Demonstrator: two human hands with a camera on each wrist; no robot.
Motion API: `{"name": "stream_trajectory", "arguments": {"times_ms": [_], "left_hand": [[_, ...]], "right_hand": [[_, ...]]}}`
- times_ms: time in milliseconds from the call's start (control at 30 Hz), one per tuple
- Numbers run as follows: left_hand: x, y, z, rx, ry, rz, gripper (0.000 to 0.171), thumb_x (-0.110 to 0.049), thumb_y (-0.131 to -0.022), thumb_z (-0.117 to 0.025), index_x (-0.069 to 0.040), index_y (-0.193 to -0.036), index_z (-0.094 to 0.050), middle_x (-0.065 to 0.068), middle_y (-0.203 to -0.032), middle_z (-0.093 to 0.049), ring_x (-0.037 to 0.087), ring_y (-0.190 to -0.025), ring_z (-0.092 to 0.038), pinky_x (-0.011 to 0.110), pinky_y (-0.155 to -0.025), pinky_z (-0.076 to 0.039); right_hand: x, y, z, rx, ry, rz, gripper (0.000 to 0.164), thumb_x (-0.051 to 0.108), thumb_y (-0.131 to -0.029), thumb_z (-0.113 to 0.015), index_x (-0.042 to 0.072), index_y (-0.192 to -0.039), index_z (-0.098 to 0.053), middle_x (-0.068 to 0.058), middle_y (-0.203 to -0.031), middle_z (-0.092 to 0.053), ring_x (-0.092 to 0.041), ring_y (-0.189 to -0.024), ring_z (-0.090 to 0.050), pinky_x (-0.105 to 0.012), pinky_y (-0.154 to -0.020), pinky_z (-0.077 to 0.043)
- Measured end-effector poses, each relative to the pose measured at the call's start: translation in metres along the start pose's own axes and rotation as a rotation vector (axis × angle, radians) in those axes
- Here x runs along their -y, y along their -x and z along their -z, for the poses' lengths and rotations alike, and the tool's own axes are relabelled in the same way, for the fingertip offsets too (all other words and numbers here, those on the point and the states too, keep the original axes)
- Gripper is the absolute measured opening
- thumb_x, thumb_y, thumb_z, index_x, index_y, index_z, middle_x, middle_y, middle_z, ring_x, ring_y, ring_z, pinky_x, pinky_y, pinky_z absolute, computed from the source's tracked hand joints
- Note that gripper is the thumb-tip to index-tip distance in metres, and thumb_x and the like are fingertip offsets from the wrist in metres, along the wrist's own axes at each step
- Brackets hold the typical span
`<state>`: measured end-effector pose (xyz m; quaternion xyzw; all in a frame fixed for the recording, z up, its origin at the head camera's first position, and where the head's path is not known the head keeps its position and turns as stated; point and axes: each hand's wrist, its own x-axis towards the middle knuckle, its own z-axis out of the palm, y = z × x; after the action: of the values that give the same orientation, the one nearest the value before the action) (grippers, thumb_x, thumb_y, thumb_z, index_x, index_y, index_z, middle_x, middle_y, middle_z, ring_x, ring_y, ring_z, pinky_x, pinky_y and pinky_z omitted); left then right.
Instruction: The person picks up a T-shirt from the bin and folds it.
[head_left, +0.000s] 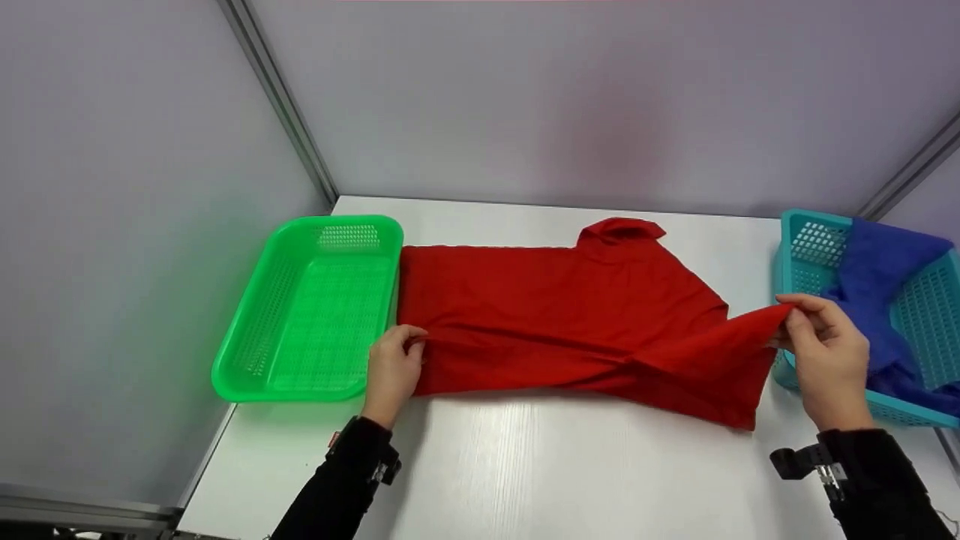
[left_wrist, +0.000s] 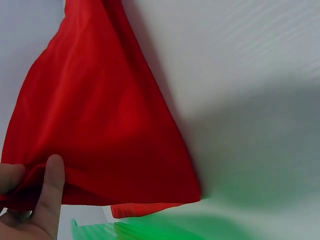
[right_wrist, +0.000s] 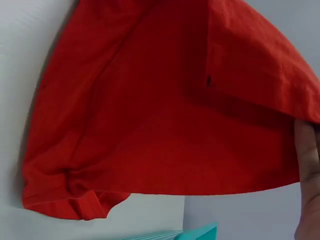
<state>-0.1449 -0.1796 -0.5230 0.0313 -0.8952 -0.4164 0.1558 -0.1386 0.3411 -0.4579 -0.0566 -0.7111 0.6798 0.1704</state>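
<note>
A red collared shirt lies across the white table, its hem at the left and its collar at the back. Thumb and fingers of my left hand pinch the hem edge, which the left wrist view shows bunched slightly at the thumb. My right hand pinches a corner of the cloth at the right end and holds it raised off the table. In the right wrist view a folded flap of the shirt hangs from the fingers, which are partly cut off by the frame edge.
A green plastic basket stands at the left, close against the hem. At the right is a turquoise basket with blue cloth hanging partly over its rim. Grey panels wall the table at the back and sides.
</note>
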Motion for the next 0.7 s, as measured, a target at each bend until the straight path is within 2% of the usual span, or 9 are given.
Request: {"name": "stream_trajectory", "arguments": {"times_ms": [100,167,400,533,700], "left_hand": [[0.001,-0.007,-0.004,0.001,-0.078,-0.012,0.011,0.007,-0.096,-0.070,0.002,-0.103,-0.077,0.019,-0.106,-0.076,0.038,-0.106,-0.074,0.049,-0.094,-0.061],[0.001,-0.013,-0.007,0.009,-0.136,-0.014,0.011,0.005,-0.097,-0.070,0.001,-0.104,-0.077,0.019,-0.106,-0.076,0.038,-0.107,-0.074,0.050,-0.096,-0.060],[0.003,-0.030,-0.012,0.006,-0.354,0.035,0.013,0.000,-0.101,-0.065,0.000,-0.110,-0.075,0.018,-0.106,-0.076,0.039,-0.101,-0.075,0.052,-0.084,-0.063],[0.006,-0.032,-0.012,-0.016,-0.412,0.046,0.015,0.001,-0.102,-0.062,0.001,-0.110,-0.074,0.019,-0.105,-0.076,0.040,-0.098,-0.076,0.053,-0.079,-0.064],[0.007,-0.036,-0.017,-0.059,-0.470,0.004,0.009,0.004,-0.099,-0.063,0.002,-0.101,-0.072,0.021,-0.103,-0.072,0.044,-0.096,-0.072,0.055,-0.071,-0.064]], "right_hand": [[-0.003,-0.007,-0.003,0.035,-0.035,-0.028,0.024,0.006,-0.108,-0.058,0.002,-0.129,-0.070,0.000,-0.095,-0.076,-0.010,-0.076,-0.072,-0.016,-0.072,-0.061],[-0.003,-0.012,-0.007,0.045,-0.054,-0.053,0.022,0.006,-0.108,-0.059,0.004,-0.126,-0.071,0.000,-0.092,-0.076,-0.011,-0.074,-0.072,-0.017,-0.071,-0.062],[0.003,-0.035,-0.021,0.016,-0.073,-0.134,0.019,0.008,-0.108,-0.058,0.009,-0.121,-0.072,-0.001,-0.091,-0.073,-0.012,-0.072,-0.072,-0.018,-0.070,-0.062],[0.010,-0.043,-0.029,0.011,-0.124,-0.147,0.018,0.005,-0.107,-0.058,0.007,-0.118,-0.072,-0.002,-0.088,-0.073,-0.013,-0.069,-0.072,-0.020,-0.068,-0.062],[0.011,-0.049,-0.038,0.038,-0.162,-0.152,0.017,0.001,-0.106,-0.057,0.005,-0.113,-0.072,-0.003,-0.087,-0.073,-0.013,-0.068,-0.073,-0.021,-0.068,-0.063]]}}
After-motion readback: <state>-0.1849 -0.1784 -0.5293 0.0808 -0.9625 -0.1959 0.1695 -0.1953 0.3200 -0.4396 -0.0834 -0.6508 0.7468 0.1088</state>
